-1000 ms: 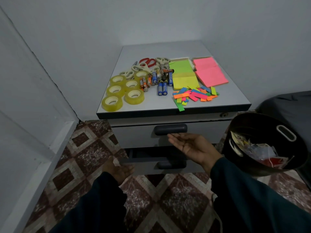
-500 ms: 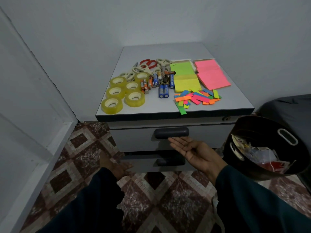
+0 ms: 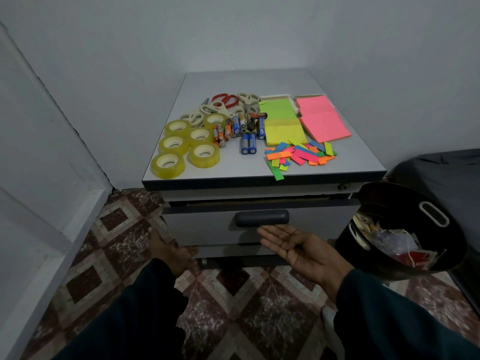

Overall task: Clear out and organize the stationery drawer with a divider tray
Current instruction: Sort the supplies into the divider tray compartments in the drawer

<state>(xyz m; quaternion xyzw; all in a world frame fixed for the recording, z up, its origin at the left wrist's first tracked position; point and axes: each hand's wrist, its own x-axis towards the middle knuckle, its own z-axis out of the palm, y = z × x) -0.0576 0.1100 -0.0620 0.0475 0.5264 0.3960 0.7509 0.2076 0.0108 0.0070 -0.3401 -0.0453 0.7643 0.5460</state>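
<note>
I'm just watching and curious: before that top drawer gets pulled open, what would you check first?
1. Right hand at the drawer handle: ok, open palm just below it, not gripping.
2. Left hand out of the drawer's path: ok, low at the cabinet's bottom corner.
3. Stationery safely on cabinet top: not ok, a green flag overhangs the front edge.
4. Black bin clear of the drawer: cannot tell.
5. Divider tray ready: cannot tell, not visible.
</note>
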